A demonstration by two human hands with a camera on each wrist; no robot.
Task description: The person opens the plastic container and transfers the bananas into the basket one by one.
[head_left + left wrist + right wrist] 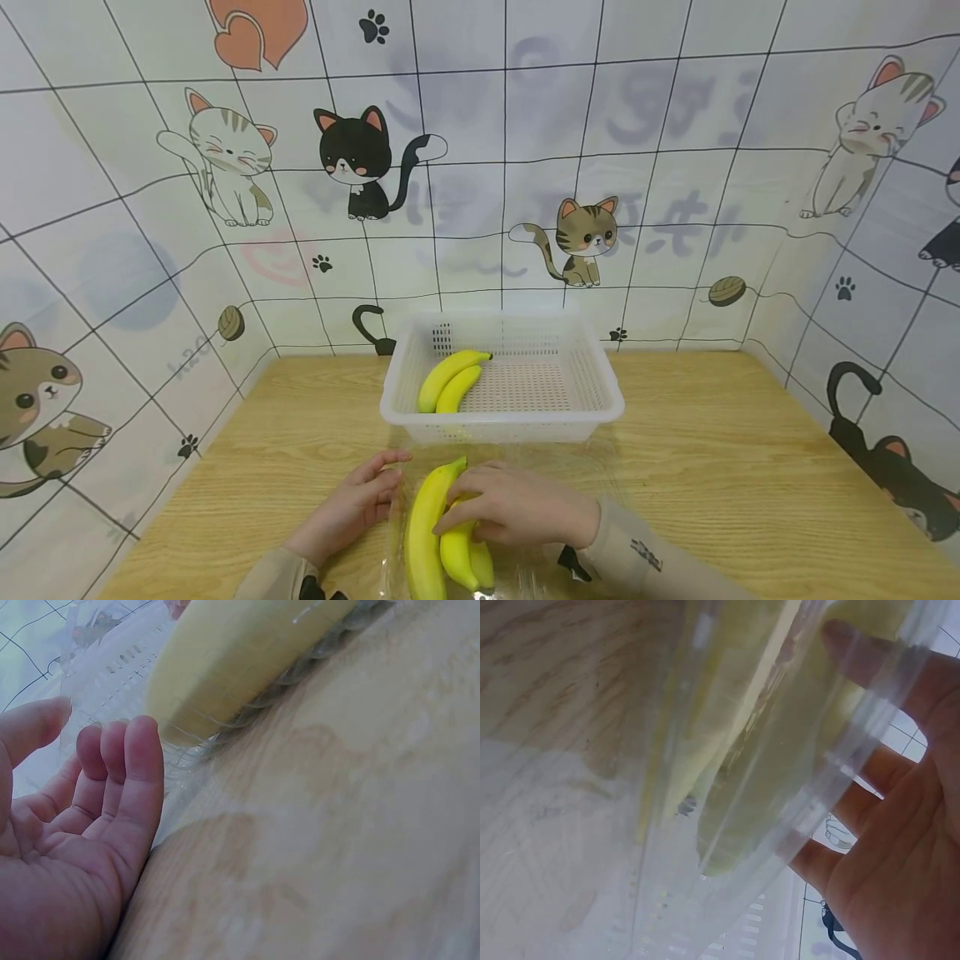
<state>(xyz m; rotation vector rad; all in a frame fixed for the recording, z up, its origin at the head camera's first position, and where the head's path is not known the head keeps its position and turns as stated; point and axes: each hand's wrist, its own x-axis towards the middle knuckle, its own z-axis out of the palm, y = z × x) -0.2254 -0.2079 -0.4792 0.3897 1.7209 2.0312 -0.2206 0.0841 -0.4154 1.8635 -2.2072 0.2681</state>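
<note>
In the head view, a clear plastic container [525,575] lies at the near middle of the table, with yellow bananas in it. A long banana [426,533] stretches along its left side. Shorter bananas [459,557] lie to the right of that one, and my right hand [517,504] grips them from above, thumb and fingers bent around them. In the right wrist view, clear plastic stands before the bananas [765,780] and part of the fingers. My left hand [360,500] rests by the container's left side, its fingers loosely bent and holding nothing; whether the fingertips touch the plastic I cannot tell.
Just beyond the container stands a white perforated basket [502,418] with two bananas [450,379] in its left part. Wood-grain tabletop [712,450] spreads to both sides. A cat-printed, grid-lined sheet [480,192] covers the walls behind and beside it.
</note>
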